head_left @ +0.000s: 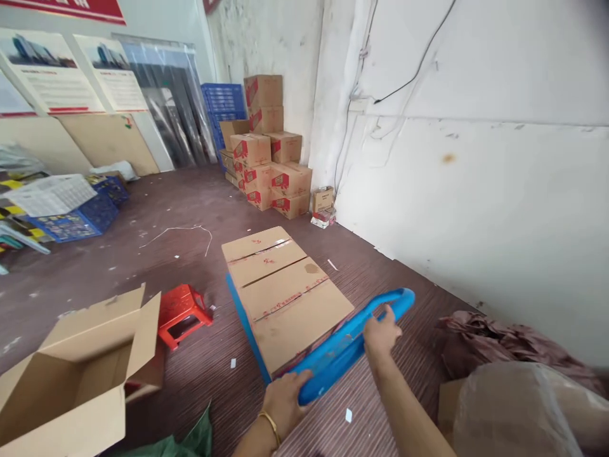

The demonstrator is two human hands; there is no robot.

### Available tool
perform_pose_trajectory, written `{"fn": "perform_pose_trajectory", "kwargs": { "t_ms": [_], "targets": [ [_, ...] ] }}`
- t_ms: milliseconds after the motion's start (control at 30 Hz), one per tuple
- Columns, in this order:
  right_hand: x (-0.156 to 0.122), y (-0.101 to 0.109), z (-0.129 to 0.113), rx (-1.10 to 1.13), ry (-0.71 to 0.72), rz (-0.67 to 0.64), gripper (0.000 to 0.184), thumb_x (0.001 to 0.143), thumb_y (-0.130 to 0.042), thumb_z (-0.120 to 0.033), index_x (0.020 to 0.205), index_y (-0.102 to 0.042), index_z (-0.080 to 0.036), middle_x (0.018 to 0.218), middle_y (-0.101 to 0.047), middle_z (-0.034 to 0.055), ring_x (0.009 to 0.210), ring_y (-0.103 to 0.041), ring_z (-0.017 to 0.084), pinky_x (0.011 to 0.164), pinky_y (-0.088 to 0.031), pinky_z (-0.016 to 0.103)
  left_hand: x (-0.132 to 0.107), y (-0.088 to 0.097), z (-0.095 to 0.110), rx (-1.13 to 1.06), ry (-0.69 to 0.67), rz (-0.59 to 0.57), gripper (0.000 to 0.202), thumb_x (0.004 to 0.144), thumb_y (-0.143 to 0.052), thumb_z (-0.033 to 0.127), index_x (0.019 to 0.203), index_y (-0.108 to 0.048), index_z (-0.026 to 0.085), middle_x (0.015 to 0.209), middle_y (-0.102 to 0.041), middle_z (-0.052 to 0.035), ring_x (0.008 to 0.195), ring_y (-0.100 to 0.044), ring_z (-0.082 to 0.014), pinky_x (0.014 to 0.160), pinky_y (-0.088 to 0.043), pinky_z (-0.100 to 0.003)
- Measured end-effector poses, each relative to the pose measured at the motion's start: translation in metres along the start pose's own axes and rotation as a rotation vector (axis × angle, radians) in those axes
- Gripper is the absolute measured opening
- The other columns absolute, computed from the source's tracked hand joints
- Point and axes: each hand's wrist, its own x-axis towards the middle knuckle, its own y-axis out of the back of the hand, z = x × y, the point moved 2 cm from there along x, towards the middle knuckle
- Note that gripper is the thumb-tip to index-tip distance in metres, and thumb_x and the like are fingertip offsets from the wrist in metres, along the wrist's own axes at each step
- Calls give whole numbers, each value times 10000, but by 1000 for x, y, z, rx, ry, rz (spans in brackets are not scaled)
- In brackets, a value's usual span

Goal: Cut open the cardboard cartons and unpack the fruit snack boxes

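Observation:
Both my hands grip the blue handle bar (352, 339) of a flat blue cart. My left hand (284, 397), with a gold bangle at the wrist, is wrapped round the handle's near end. My right hand (380, 333) is closed on the handle further along, near its far curved end. Two sealed cardboard boxes (285, 295) lie flat on the cart's blue deck (245, 324), taped along their seams, pointing away from me across the dark floor.
An open cardboard box (78, 371) stands at the lower left, a small red plastic stool (183, 312) beside it. Stacked printed cartons (271, 152) and blue crates (221, 105) fill the far corner. A white wall (476, 209) runs along the right; bagged bundles (518, 406) lie lower right.

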Motion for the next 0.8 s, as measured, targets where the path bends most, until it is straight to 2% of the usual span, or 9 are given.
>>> {"fn": "perform_pose_trajectory", "kwargs": {
  "t_ms": [133,233,400,533,633,700,800],
  "targets": [
    [24,-34,-61,38,23,-75,542,883,-393,-179,1424,-408,-188,1255,-435,202,834,-661,220,808,-499,330,43,41,-15,-58,126,57,535,754,-576,165,1270,-533,297,1265,-620,-5,1164,-569,-202,972,-425,-296],
    [44,-62,-100,49,87,-110,519,891,-393,-184,1409,-430,-199,1273,-412,182,757,-638,179,809,-493,325,76,72,-21,-106,143,92,510,752,-567,136,1243,-541,267,1203,-651,-17,1081,-608,-199,910,-432,-282],
    [85,-102,-158,36,158,-174,528,898,-359,-198,1425,-388,-209,1289,-391,177,706,-628,164,795,-492,332,137,115,-24,-110,146,106,460,757,-559,144,1210,-565,224,1135,-676,-36,1008,-632,-200,836,-438,-270],
    [130,-122,-210,7,218,-205,534,924,-316,-239,1457,-322,-232,1340,-379,175,862,-650,184,841,-476,303,198,139,-22,-88,111,86,457,787,-554,199,1242,-544,242,1168,-673,-31,1068,-627,-196,871,-446,-261],
    [159,-134,-244,-24,232,-208,609,943,-318,-316,1509,-140,-174,1422,-316,221,1070,-603,230,898,-456,316,249,156,-15,-48,85,29,510,798,-565,269,1301,-497,226,1231,-647,-72,1137,-605,-238,935,-454,-314],
    [170,-143,-259,-44,238,-219,737,928,-395,-365,1511,-27,-108,1453,-286,252,1177,-543,253,917,-448,314,282,168,-6,-28,61,-18,536,810,-549,295,1330,-464,199,1198,-662,-108,1114,-620,-269,923,-473,-356],
    [175,-157,-269,-67,240,-263,838,895,-482,-405,1508,-18,-72,1458,-315,249,1259,-476,276,946,-436,317,332,190,11,-19,16,-50,496,830,-517,309,1304,-465,173,1126,-688,-136,1050,-650,-294,870,-497,-389]
  ]
}}
